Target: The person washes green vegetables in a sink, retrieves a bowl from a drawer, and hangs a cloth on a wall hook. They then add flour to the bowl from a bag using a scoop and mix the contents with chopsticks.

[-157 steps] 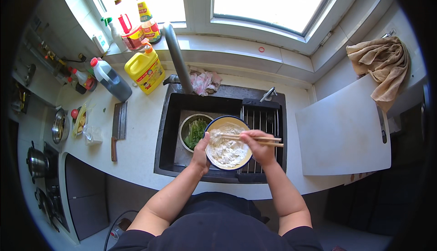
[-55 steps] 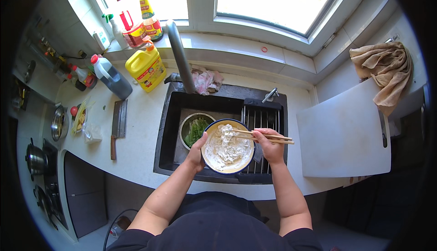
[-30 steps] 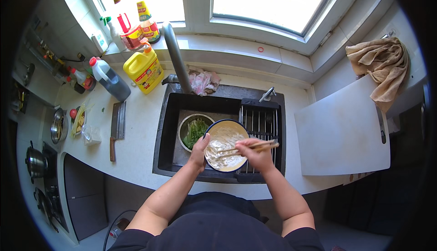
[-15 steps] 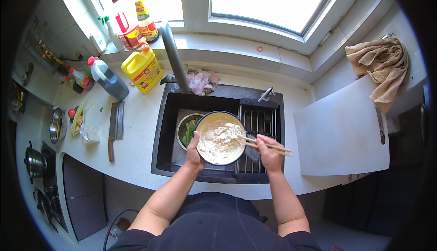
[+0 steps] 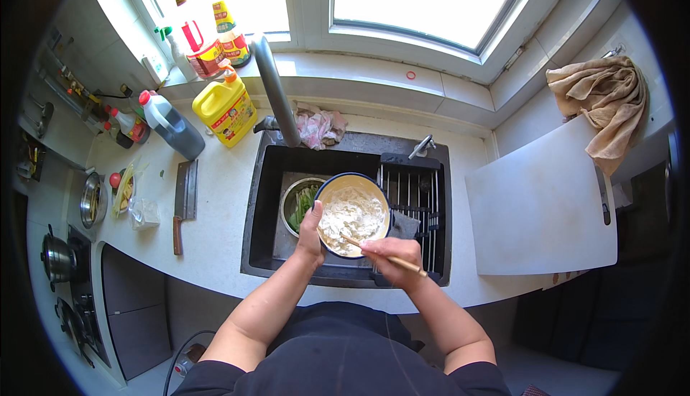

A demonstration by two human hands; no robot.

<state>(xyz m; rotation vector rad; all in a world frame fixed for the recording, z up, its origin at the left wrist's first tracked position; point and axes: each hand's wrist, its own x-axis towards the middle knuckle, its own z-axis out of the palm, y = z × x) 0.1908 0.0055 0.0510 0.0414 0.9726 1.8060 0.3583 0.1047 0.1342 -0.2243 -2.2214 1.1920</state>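
Observation:
Over the dark sink (image 5: 249, 241) I hold up a bowl (image 5: 333, 189) with a dark blue rim and a yellowish inside. In it lies lumpy, floury white dough (image 5: 354, 211). My left hand (image 5: 310, 232) grips the bowl's left side, thumb over the rim. Wooden chopsticks (image 5: 406, 264) are closed in my right hand (image 5: 394, 255), their tips down in the dough near the bowl's lower edge. Behind the bowl's left side, a metal basin (image 5: 286, 200) with green vegetables (image 5: 303, 204) stands in the sink, partly covered.
A metal rack (image 5: 433, 209) spans the sink's right part, below the tall faucet (image 5: 275, 90). Leftward on the counter are a cleaver (image 5: 185, 191), a yellow jug (image 5: 226, 108) and a dark bottle (image 5: 172, 124). A white cutting board (image 5: 540, 209) stands at the right under a brown cloth (image 5: 602, 98).
My right hand has moved left and nearer to me, swinging the chopstick tips from the bowl's right side to its lower part. The bowl has shifted slightly right and tilted a little.

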